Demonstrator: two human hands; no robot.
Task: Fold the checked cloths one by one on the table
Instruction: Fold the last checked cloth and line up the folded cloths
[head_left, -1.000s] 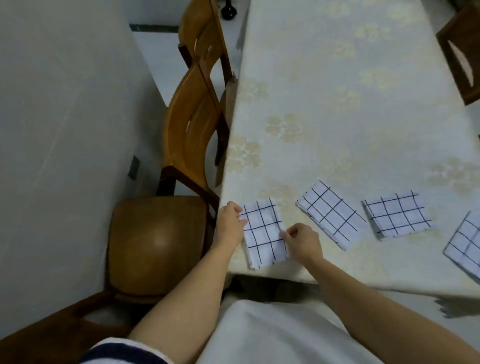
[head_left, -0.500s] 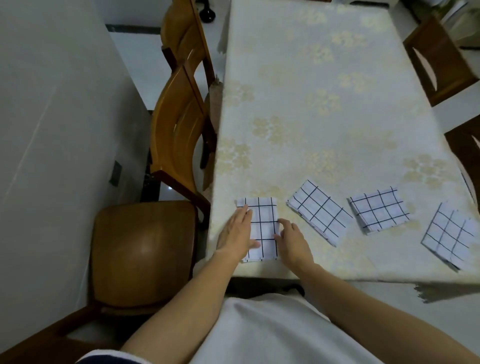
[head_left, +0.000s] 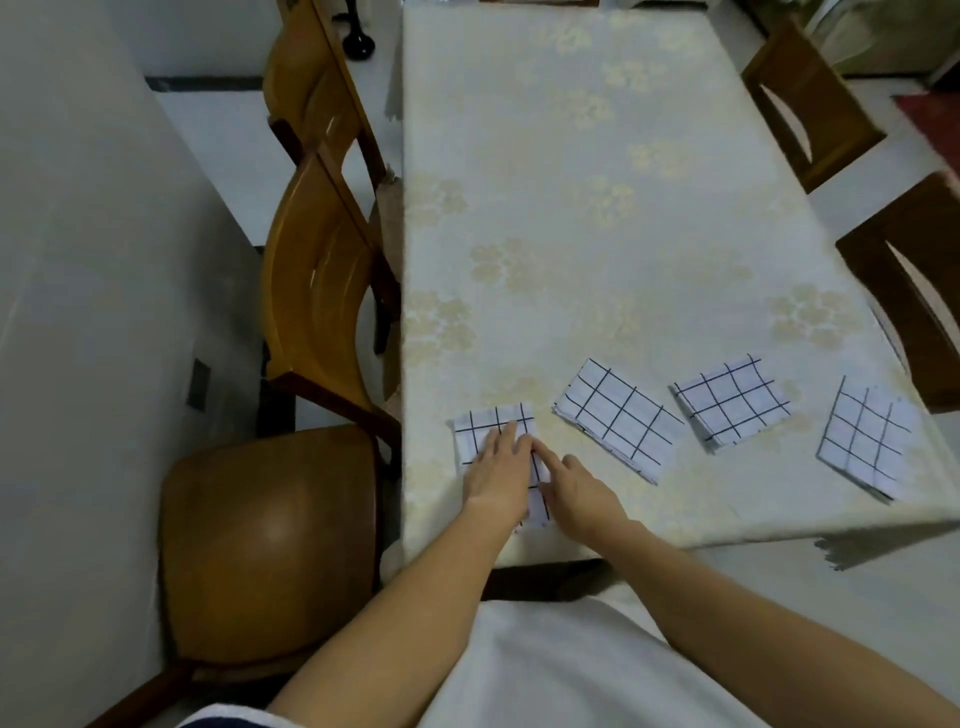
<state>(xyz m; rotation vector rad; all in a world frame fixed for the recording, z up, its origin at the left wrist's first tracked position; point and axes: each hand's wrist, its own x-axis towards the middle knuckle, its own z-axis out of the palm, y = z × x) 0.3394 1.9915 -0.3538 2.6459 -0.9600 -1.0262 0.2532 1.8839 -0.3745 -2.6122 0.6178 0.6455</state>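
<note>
Both hands have closed in on the leftmost cloth (head_left: 491, 423) since a moment ago, when they sat at its two side edges. The left hand (head_left: 498, 470) now lies flat across the middle of the folded piece, fingers straight and held together, palm down and pressing on it. The right hand (head_left: 579, 493) comes in from the right side, its forefinger stretched out onto the cloth's right edge and touching the left hand's fingertips. Its other fingers look partly bent, and I cannot tell that they grip anything. This cloth sits near the table's (head_left: 571, 182) front left corner, folded into a small upright rectangle, with its near end close to the table's front edge. Three more checked cloths lie folded in a row to the right along the same front edge: the second cloth (head_left: 618, 418) just beside the hands and turned at a slant, the third cloth (head_left: 730, 402) further along, and the fourth cloth (head_left: 865, 441) near the right corner. Wooden chairs (head_left: 311, 291) stand along the table's left side, and two others (head_left: 810, 104) on its right.
</note>
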